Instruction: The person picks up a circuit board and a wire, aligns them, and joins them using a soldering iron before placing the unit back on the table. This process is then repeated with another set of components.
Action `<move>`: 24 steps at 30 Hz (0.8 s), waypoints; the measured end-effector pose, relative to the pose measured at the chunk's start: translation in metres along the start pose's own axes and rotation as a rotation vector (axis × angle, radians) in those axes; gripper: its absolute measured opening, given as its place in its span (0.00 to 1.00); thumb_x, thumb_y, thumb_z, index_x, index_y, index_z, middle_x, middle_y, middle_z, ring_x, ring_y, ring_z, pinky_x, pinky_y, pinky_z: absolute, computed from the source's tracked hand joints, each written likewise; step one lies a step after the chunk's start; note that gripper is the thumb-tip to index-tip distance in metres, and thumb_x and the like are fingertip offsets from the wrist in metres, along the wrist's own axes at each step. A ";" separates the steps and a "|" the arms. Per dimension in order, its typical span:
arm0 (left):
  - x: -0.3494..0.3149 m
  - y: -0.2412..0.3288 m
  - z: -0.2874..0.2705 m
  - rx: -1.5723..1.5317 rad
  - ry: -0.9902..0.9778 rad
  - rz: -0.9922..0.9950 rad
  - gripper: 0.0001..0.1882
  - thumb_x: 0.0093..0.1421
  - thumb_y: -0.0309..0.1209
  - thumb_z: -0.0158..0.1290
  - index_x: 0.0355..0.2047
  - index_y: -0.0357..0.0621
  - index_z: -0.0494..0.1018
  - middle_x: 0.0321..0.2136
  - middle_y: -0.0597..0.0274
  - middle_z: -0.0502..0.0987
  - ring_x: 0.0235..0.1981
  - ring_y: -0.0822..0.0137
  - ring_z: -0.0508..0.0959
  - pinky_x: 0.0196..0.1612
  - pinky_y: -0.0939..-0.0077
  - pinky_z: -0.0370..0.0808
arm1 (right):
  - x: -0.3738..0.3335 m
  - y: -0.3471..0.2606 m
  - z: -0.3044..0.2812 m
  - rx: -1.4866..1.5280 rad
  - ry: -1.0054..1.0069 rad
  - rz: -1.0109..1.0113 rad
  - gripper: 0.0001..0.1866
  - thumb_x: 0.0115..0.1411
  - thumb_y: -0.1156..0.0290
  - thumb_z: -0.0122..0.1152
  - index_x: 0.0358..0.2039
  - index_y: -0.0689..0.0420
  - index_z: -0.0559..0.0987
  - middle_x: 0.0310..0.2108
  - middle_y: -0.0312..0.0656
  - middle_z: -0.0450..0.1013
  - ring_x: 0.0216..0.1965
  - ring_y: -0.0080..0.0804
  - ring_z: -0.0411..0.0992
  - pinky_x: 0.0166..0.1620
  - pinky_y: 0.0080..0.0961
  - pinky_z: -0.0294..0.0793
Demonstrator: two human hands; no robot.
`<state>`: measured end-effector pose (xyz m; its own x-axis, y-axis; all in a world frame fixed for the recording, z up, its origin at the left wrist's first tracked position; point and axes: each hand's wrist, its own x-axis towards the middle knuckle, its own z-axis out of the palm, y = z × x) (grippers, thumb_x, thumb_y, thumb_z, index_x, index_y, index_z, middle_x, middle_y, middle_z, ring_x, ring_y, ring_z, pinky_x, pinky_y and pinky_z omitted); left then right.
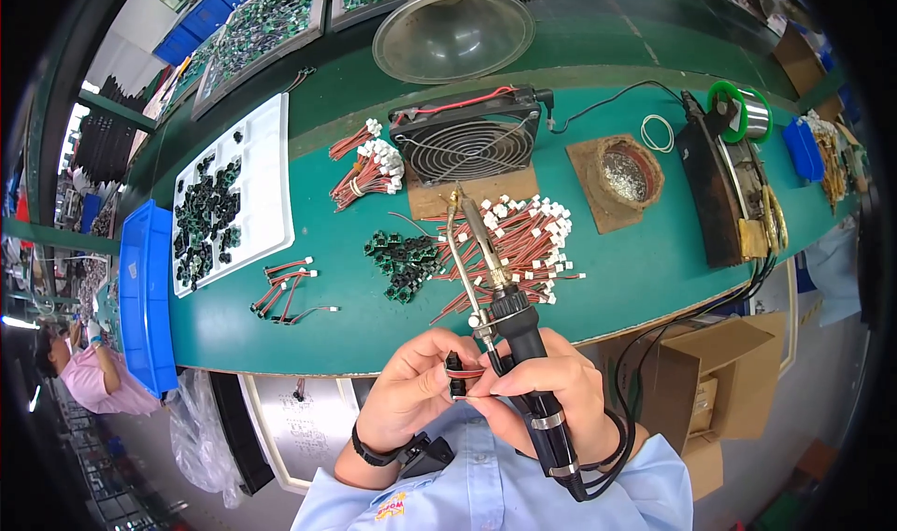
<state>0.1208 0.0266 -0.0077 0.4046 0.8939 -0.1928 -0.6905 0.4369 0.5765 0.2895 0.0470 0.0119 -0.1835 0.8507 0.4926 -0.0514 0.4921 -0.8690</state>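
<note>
Close to my body, my left hand (408,387) pinches a small black component (456,376) between thumb and fingertips. My right hand (559,388) is closed round the black handle of a soldering iron (517,324), which has a thin metal feed tube alongside. Its tip points away from me, over the bench. Short red and black wires (474,373) run from the component to my right fingertips, which seem to pinch them too. Beyond the hands lie a heap of red-black wire leads with white connectors (533,241) and a pile of small green-black boards (402,262).
A fan (467,139) stands behind the wire heap, under a metal hood (455,36). To the left are a white tray (268,171) of boards and a blue bin (148,288). Rightward sit a tip-cleaning pot (628,174), a black soldering station (710,190) and a solder reel (747,113).
</note>
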 end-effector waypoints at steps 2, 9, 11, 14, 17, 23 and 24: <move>0.001 -0.001 0.000 0.007 0.006 0.000 0.14 0.61 0.34 0.50 0.40 0.36 0.66 0.38 0.60 0.71 0.42 0.70 0.72 0.45 0.76 0.68 | 0.001 0.000 -0.001 -0.002 0.007 0.001 0.22 0.38 0.85 0.66 0.36 0.57 0.73 0.33 0.45 0.74 0.33 0.42 0.73 0.33 0.29 0.72; 0.004 -0.005 0.001 0.037 0.036 0.014 0.14 0.61 0.34 0.51 0.40 0.36 0.66 0.38 0.59 0.70 0.42 0.69 0.72 0.46 0.75 0.68 | 0.005 0.003 -0.009 -0.074 -0.030 -0.045 0.21 0.43 0.83 0.69 0.36 0.57 0.69 0.27 0.42 0.76 0.31 0.36 0.73 0.33 0.29 0.74; 0.005 -0.005 0.001 0.042 0.023 0.027 0.14 0.61 0.34 0.51 0.40 0.36 0.66 0.38 0.59 0.70 0.42 0.69 0.72 0.46 0.75 0.68 | 0.005 0.002 -0.010 -0.068 -0.038 -0.035 0.21 0.42 0.83 0.69 0.35 0.57 0.69 0.27 0.42 0.76 0.32 0.36 0.73 0.33 0.29 0.74; 0.007 -0.007 0.001 0.046 0.023 0.029 0.14 0.61 0.34 0.50 0.40 0.36 0.66 0.38 0.58 0.70 0.41 0.69 0.72 0.46 0.75 0.68 | 0.005 0.004 -0.011 -0.066 -0.035 -0.032 0.22 0.42 0.83 0.69 0.35 0.57 0.69 0.28 0.42 0.76 0.32 0.36 0.73 0.33 0.29 0.74; 0.008 -0.007 0.002 0.051 0.034 0.029 0.14 0.61 0.34 0.50 0.40 0.36 0.66 0.38 0.58 0.70 0.41 0.69 0.72 0.45 0.75 0.68 | 0.005 0.006 -0.011 -0.066 -0.028 -0.042 0.22 0.41 0.83 0.69 0.36 0.57 0.69 0.28 0.42 0.75 0.31 0.36 0.73 0.32 0.29 0.74; 0.008 -0.009 0.002 0.063 0.054 0.037 0.13 0.61 0.34 0.51 0.40 0.36 0.66 0.38 0.58 0.70 0.40 0.69 0.72 0.44 0.75 0.68 | 0.004 0.007 -0.011 -0.068 -0.003 -0.046 0.23 0.40 0.83 0.70 0.35 0.57 0.70 0.28 0.43 0.74 0.29 0.36 0.74 0.31 0.27 0.75; 0.008 -0.009 0.002 0.068 0.050 0.044 0.13 0.61 0.34 0.51 0.40 0.36 0.67 0.38 0.58 0.70 0.40 0.69 0.72 0.44 0.75 0.68 | 0.005 0.007 -0.011 -0.066 -0.001 -0.047 0.23 0.40 0.83 0.70 0.35 0.57 0.70 0.29 0.43 0.74 0.29 0.36 0.74 0.30 0.27 0.75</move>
<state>0.1317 0.0300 -0.0128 0.3433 0.9166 -0.2050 -0.6640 0.3912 0.6373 0.2988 0.0564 0.0082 -0.1837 0.8260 0.5329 0.0050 0.5429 -0.8398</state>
